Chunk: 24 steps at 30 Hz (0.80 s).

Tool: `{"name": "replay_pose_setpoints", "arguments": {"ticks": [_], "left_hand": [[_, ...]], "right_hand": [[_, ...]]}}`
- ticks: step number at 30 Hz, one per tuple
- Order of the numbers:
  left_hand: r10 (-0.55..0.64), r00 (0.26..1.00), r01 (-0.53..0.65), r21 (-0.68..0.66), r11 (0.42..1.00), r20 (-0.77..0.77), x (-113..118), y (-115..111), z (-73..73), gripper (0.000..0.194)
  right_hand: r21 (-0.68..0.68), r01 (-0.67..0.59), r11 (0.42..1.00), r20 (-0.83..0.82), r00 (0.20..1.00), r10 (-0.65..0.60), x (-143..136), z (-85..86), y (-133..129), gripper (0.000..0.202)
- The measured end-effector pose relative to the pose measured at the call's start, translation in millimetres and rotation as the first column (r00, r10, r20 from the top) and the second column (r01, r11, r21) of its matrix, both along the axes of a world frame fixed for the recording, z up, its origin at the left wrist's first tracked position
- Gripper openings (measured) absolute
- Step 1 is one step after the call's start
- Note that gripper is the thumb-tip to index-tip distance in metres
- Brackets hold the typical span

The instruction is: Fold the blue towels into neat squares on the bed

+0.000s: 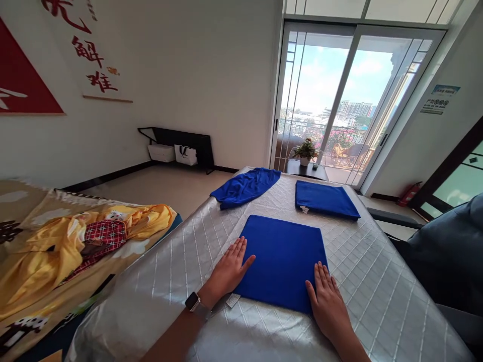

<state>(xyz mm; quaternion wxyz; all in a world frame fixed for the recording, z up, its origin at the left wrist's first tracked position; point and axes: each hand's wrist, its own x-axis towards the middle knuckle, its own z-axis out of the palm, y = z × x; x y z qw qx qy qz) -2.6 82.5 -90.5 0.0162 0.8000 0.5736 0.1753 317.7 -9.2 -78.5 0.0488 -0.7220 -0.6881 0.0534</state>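
Note:
A blue cloth [281, 259], folded into a neat square, lies flat on the silver quilted mattress [377, 271]. My left hand [231, 269] rests at its left edge, fingers stretched out and thumb over the fabric. At the right edge lies my right hand [327, 296], flat, with its thumb apart from the fingers. Neither hand grips the cloth. A small white tag [233, 300] sticks out at the near left corner. Farther back on the right is a folded blue stack of cloth [326, 199], also tagged. A crumpled blue cloth [247, 187] lies at the far left.
On the left, a patterned bed cover [22, 281] carries a rumpled yellow garment [139, 223]. A potted plant [306, 150] stands on a small dark table beyond the mattress, before sliding glass doors [339, 100]. A large dark form [453, 256] borders the right side.

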Motion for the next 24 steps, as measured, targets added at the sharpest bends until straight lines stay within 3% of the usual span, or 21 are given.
{"name": "replay_pose_setpoints", "arguments": {"ticks": [5, 8, 11, 14, 16, 20, 24], "left_hand": [[-0.018, 1.000, 0.018, -0.016, 1.000, -0.012, 20.4, -7.5, 22.5, 0.077], [-0.195, 0.981, 0.194, -0.060, 0.979, -0.013, 63.1, -22.4, 39.9, 0.073], [-0.436, 0.900, 0.435, -0.065, 0.898, 0.012, 117.9, -41.2, 50.6, 0.070], [-0.551, 0.832, 0.555, -0.068, 0.829, 0.062, 160.0, -53.0, 48.3, 0.069], [-0.566, 0.820, 0.572, -0.088, 0.816, 0.086, 173.4, -55.8, 40.6, 0.070], [-0.547, 0.832, 0.554, -0.086, 0.828, 0.095, 174.2, -57.0, 25.3, 0.070], [-0.537, 0.837, 0.547, -0.102, 0.831, 0.108, 170.5, -57.8, 23.1, 0.069]], "right_hand": [[0.013, 0.001, 1.000, -0.032, 0.999, 0.000, -0.4, 2.2, -0.2, 0.071], [0.008, 0.000, 1.000, -0.062, 0.998, 0.001, -0.3, 3.4, -0.1, 0.070], [0.000, -0.005, 1.000, -0.051, 0.999, 0.005, 0.5, 4.3, -1.3, 0.070], [-0.014, -0.042, 0.999, 0.004, 0.999, 0.042, 1.5, 4.3, -3.0, 0.063], [-0.017, -0.055, 0.998, 0.031, 0.998, 0.056, 1.9, 3.8, -3.7, 0.061], [0.005, -0.067, 0.998, 0.037, 0.997, 0.067, 2.6, 2.0, -3.8, 0.060], [-0.004, -0.095, 0.995, 0.046, 0.994, 0.095, 4.0, 0.7, -4.1, 0.060]]}}
